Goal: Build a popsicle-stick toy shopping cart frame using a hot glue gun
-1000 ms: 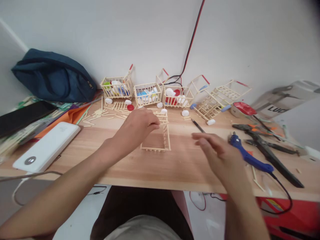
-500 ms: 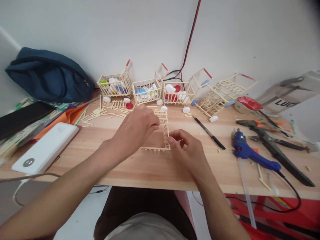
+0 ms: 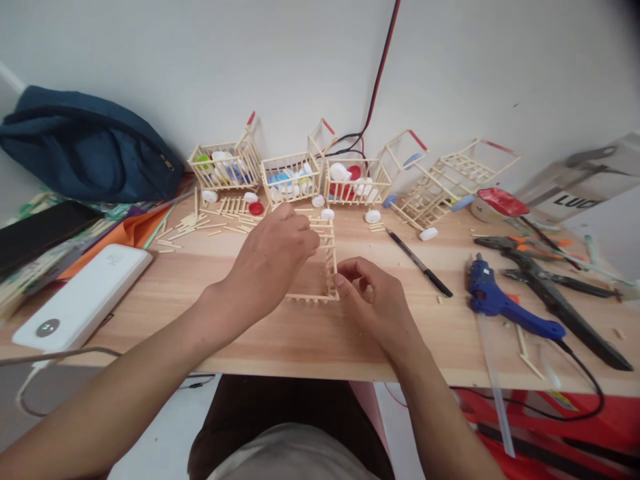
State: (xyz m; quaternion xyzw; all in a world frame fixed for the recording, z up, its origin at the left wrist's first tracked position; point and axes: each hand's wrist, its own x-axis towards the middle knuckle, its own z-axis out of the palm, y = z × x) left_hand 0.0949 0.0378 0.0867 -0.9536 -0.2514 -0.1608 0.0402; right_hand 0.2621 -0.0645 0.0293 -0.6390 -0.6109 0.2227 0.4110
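A small frame of pale wooden sticks (image 3: 332,267) lies on the wooden table in front of me. My left hand (image 3: 280,257) is over its left part, fingers pressed together near the top; whatever they pinch is too small or hidden to name. At the frame's lower right corner, my right hand (image 3: 373,290) has its thumb and forefinger curled against the stick edge, closed on it. A white round cap (image 3: 327,214) touches the frame's far edge. Loose cut sticks (image 3: 193,225) are scattered to the left, beside a red cap (image 3: 256,209).
Stick carts with colored caps (image 3: 290,180) stand along the wall, one more cart (image 3: 440,183) tilted. A pen (image 3: 419,262), blue glue gun (image 3: 510,308) and pliers (image 3: 555,287) lie right. At left are a white power bank (image 3: 83,297), black phone (image 3: 45,233) and blue bag (image 3: 95,150).
The view has shifted slightly. Both hands stay at the stick frame in nearly the same places, the left hand's fingers turned a little.
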